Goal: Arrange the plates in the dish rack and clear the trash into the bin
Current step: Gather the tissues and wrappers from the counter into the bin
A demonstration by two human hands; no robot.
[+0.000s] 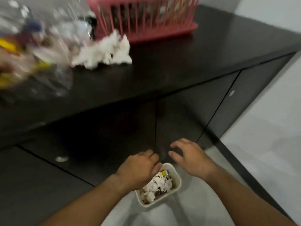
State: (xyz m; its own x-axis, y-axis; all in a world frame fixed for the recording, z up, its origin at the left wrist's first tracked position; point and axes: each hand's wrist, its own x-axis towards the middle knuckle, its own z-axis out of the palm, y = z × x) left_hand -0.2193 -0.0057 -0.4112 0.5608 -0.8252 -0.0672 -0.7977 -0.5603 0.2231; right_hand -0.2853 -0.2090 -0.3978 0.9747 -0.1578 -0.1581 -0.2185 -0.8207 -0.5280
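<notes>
A small cream bin (177, 177) stands on the floor against the cabinet, holding crumpled white tissues and a yellow scrap. My left hand (140, 168) hovers over the bin's left rim, fingers loosely curled downward with nothing seen in them. My right hand (190, 157) is spread open just above and right of the bin, holding nothing. Up on the dark counter (179, 66), a pink dish rack (146, 30) stands at the back with plates blurred behind its bars. A crumpled white tissue (104, 51) lies in front of the rack.
A blurred clear plastic bag (35, 51) with yellow and mixed wrappers lies at the counter's left end. Dark cabinet doors (179, 121) with round knobs run under the counter. Pale tiled floor (268, 136) stretches to the right.
</notes>
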